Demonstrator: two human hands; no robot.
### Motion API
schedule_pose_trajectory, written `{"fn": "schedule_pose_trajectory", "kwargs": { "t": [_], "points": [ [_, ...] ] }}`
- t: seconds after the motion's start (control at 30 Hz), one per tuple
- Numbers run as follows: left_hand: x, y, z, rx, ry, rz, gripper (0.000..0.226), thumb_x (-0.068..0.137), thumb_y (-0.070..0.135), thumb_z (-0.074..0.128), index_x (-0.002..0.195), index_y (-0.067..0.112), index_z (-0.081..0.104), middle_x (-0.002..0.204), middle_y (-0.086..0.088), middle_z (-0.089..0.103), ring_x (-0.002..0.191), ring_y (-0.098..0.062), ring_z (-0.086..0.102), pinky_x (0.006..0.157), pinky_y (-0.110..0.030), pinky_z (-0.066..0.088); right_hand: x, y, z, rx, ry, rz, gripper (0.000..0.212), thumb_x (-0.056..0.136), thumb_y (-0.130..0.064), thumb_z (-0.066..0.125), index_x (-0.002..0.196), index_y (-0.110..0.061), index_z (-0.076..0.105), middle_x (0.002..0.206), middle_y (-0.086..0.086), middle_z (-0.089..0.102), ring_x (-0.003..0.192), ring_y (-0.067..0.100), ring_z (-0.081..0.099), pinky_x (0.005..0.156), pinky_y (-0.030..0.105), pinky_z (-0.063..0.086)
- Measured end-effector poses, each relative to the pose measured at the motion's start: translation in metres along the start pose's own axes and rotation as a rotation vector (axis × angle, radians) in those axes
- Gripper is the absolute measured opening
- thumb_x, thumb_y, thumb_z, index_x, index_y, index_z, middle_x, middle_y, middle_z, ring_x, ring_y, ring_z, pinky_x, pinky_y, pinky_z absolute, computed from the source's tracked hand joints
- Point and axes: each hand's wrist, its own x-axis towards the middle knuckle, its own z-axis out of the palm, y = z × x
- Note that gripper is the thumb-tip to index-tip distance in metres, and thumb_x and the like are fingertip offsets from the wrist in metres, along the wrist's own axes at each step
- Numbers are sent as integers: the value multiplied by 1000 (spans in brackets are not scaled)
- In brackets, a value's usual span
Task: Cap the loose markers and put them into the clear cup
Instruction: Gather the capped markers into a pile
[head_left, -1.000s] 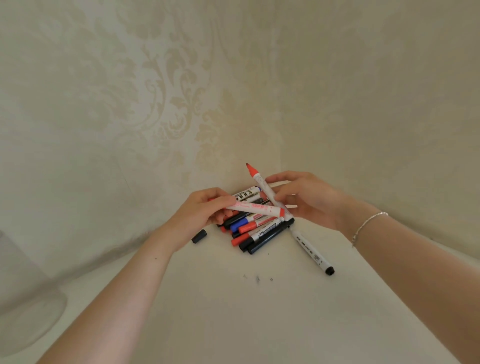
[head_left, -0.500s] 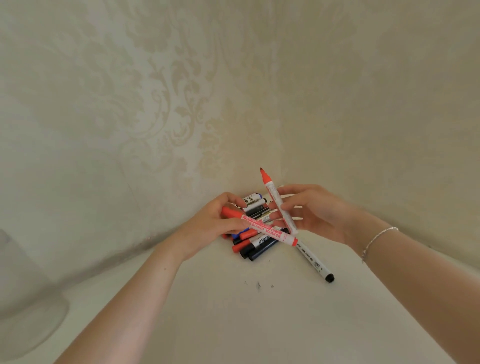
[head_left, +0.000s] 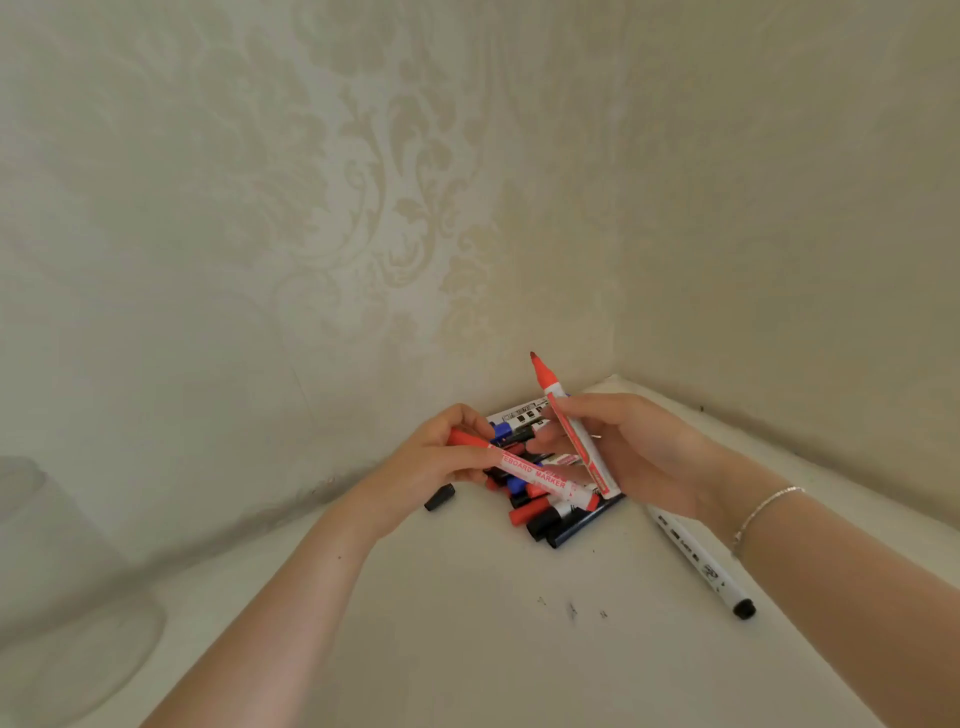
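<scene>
Above the marker pile (head_left: 540, 499), the left hand (head_left: 441, 467) has closed its grip on a capped red marker (head_left: 535, 477), the right hand (head_left: 639, 447) on an uncapped one (head_left: 569, 426) needing a cap; the clear cup (head_left: 57, 587) stands well left.

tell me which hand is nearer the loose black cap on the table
Left. The left hand sits just above and right of the black cap; the right hand is far across the marker pile.

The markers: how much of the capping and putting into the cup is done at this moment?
Done: nothing visibly; the clear cup at far left looks empty. In hand: the left hand holds a capped red marker, the right hand an uncapped red marker. Left: the pile, a loose black cap and a white pen remain on the table.
</scene>
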Motion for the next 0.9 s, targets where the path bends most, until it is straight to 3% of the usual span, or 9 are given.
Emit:
{"fn": "schedule_pose_trajectory", "kwargs": {
  "t": [0.07,0.2,0.27,0.33,0.47,0.63,0.77,0.9],
  "points": [
    [0,-2,-4,-15,22,18,10,88,1,62,92,8,55,79,-3,64,74,-12,61,80,-30,51,5,3,4,16,-56,70,39,91,-27,58,114,5,61,112,18,67,98,28,68,82,41,58],
    [1,-4,-5,-11,77,52,8,91,7,61,92,8,53,80,-3,66,71,-9,60,76,-28,51,14,11,14,-101,-168,135,45,89,-38,60,117,-3,64,112,12,69,92,27,68,80,40,58],
    [2,-7,-7,31,89,25,10,91,12,62,93,10,53,81,-3,66,68,-10,58,77,-30,51,18,14,17,-165,-171,126,44,90,-40,57,116,-5,65,110,11,69,73,20,65,60,30,56],
    [3,-10,-9,39,66,-18,10,91,12,61,95,11,53,75,4,63,66,-7,55,73,-28,50,21,16,18,-200,-185,100,44,92,-39,55,117,-4,63,105,12,68,57,14,54,46,22,43],
    [3,-11,-12,-177,-1,-99,9,87,3,51,93,10,53,76,1,57,66,-9,53,66,-25,44,25,20,18,-217,-184,93,43,92,-40,55,114,-5,64,92,8,68,48,10,44,44,19,32],
    [1,-7,-11,-251,-42,-68,15,94,-4,43,95,7,53,74,-1,62,67,-9,59,64,-22,50,24,15,24,-229,-157,60,40,94,-37,49,102,-1,63,63,0,63,38,8,29,36,16,22],
    [-1,-8,-15,-279,-64,-36,13,94,-5,45,100,3,54,79,-4,68,73,-13,66,69,-23,53,23,13,25,-179,-168,87,37,95,-36,48,99,-1,61,52,-3,58,34,6,30,37,16,21],
    [0,-11,-22,-316,43,-25,9,90,-1,56,97,5,56,84,-9,70,75,-19,69,69,-24,55,21,15,25,-194,-164,71,38,96,-35,47,103,-1,61,49,-6,57,35,6,32,39,17,22]
  ]
}}
